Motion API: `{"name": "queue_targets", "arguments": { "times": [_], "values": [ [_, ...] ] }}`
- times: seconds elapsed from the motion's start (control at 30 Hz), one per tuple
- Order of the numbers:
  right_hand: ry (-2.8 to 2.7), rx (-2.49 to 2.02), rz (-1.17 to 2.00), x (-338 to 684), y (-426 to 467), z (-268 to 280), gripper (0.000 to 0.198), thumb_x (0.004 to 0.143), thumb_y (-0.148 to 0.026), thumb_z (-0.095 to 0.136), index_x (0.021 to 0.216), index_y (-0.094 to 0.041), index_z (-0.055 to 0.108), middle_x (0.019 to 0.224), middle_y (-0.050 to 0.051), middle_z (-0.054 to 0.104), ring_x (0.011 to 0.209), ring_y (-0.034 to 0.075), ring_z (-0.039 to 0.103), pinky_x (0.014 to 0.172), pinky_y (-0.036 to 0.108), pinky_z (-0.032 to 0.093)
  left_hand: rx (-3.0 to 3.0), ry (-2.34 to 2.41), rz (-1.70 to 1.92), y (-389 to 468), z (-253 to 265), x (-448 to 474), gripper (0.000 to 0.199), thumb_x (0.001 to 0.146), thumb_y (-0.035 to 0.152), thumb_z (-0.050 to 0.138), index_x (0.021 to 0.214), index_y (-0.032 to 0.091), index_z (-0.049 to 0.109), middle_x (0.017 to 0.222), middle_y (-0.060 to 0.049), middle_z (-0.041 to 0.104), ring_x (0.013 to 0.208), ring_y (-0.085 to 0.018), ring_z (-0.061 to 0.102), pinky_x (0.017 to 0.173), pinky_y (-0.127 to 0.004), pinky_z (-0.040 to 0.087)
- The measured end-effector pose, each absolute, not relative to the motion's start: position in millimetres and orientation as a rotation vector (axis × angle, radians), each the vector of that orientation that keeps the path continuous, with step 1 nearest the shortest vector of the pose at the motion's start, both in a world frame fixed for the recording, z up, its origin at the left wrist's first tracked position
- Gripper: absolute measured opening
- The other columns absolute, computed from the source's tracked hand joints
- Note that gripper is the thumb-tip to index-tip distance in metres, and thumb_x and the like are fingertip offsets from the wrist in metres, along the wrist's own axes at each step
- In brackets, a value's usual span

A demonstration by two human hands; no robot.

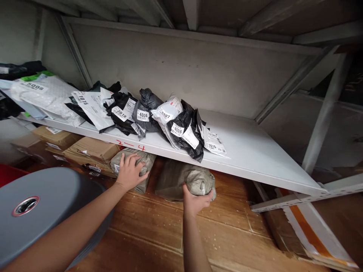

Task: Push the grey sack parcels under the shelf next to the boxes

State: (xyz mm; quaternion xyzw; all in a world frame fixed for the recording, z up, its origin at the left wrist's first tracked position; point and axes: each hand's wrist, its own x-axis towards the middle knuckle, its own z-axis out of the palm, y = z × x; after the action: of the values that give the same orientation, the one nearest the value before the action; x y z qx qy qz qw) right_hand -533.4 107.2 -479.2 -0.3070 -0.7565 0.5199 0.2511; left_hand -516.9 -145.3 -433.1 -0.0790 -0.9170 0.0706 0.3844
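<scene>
My left hand point(132, 170) lies with spread fingers on top of a grey-brown plastic-wrapped parcel point(141, 186), whose small white label shows at its left side. My right hand point(197, 200) grips the rounded near end of a second, longer grey-brown wrapped parcel point(172, 181). Its thumb is on the left side and the fingers curl underneath and around the right. Both parcels are under the front edge of the white shelf point(241, 151), which hides their far parts.
Several labelled mailing bags point(121, 113) lie along the shelf. Cardboard boxes point(87, 151) are stacked beneath it on the left. A round grey stool-like object point(51, 196) stands at lower left. Metal braces point(326, 109) and a taped carton point(314, 230) are on the right.
</scene>
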Motion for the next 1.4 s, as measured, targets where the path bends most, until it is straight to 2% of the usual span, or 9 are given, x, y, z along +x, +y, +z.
{"name": "queue_targets", "arguments": {
  "times": [0.2,0.33,0.47,0.63,0.83,0.97,1.07,1.27,1.4],
  "values": [
    [-2.378,-0.208,1.349,-520,220,-488,0.116,0.053,-0.062,0.075,0.143,-0.007,0.028,0.139,0.026,0.041,0.13,0.043,0.044,0.112,0.061,0.032,-0.206,-2.314,0.17,-145,-432,-516,0.024,0.08,0.039,0.067,0.09,0.017,0.067,0.102,-0.016,0.061,0.11,-0.036,0.057,0.101,-0.065,0.04],
    [-2.627,0.466,1.119,-494,326,-490,0.113,0.054,-0.049,0.078,0.148,-0.017,0.023,0.141,0.023,0.045,0.127,0.045,0.049,0.104,0.061,0.045,-0.228,-2.258,0.266,-129,-438,-517,0.019,0.086,0.021,0.059,0.102,0.015,0.066,0.106,-0.015,0.066,0.11,-0.032,0.059,0.106,-0.057,0.038],
    [-2.901,0.874,0.914,-491,406,-486,0.118,0.04,-0.031,0.085,0.146,-0.019,0.037,0.149,0.023,0.041,0.131,0.048,0.046,0.103,0.057,0.048,-0.611,-2.391,0.235,-122,-440,-517,0.054,0.085,-0.001,0.041,0.137,0.014,0.047,0.122,-0.009,0.067,0.112,-0.018,0.06,0.109,-0.037,0.038],
    [-2.885,0.742,1.324,-559,369,-462,0.117,0.036,-0.029,0.09,0.142,-0.012,0.046,0.149,0.026,0.041,0.138,0.045,0.038,0.113,0.06,0.034,-0.989,-2.667,-0.22,-156,-422,-505,0.055,0.074,0.019,0.062,0.128,0.027,0.054,0.155,-0.009,0.041,0.138,-0.022,0.042,0.119,-0.044,0.026],
    [-2.495,-0.174,1.595,-595,202,-482,0.111,0.049,-0.064,0.071,0.137,-0.004,0.038,0.145,0.03,0.041,0.136,0.042,0.04,0.113,0.059,0.031,-0.964,-2.881,-0.092,-162,-418,-497,0.077,0.058,0.053,0.077,0.124,0.017,0.059,0.117,-0.009,0.068,0.124,-0.032,0.05,0.119,-0.051,0.021],
    [-2.533,-0.376,1.362,-516,160,-522,0.11,0.064,-0.079,0.051,0.135,0.004,0.04,0.141,0.034,0.04,0.137,0.044,0.033,0.117,0.058,0.022,-0.969,-2.867,0.192,-156,-438,-494,0.055,0.057,0.055,0.083,0.095,0.017,0.071,0.108,-0.008,0.069,0.119,-0.031,0.053,0.118,-0.053,0.022],
    [-2.549,-0.842,1.551,-460,160,-539,0.13,0.055,-0.093,0.041,0.137,0.008,0.034,0.137,0.039,0.039,0.131,0.049,0.038,0.113,0.062,0.025,-0.985,-2.811,0.23,-160,-448,-491,0.046,0.059,0.054,0.083,0.086,0.019,0.072,0.108,-0.008,0.069,0.116,-0.029,0.056,0.117,-0.054,0.024],
    [-2.534,-0.544,1.93,-422,159,-562,0.12,0.057,-0.074,0.069,0.145,-0.012,0.017,0.154,0.023,0.024,0.146,0.036,0.023,0.122,0.051,0.018,-1.008,-2.814,0.217,-165,-461,-491,0.05,0.064,0.058,0.08,0.094,0.019,0.071,0.113,-0.011,0.071,0.116,-0.03,0.059,0.115,-0.055,0.03],
    [-2.532,-0.503,2.036,-430,178,-576,0.108,0.061,-0.073,0.067,0.14,-0.015,0.022,0.144,0.022,0.04,0.136,0.036,0.04,0.115,0.052,0.033,-0.967,-2.797,0.169,-164,-474,-486,0.05,0.069,0.056,0.077,0.104,0.021,0.071,0.124,-0.013,0.069,0.126,-0.03,0.055,0.113,-0.053,0.034]
  ]
}}
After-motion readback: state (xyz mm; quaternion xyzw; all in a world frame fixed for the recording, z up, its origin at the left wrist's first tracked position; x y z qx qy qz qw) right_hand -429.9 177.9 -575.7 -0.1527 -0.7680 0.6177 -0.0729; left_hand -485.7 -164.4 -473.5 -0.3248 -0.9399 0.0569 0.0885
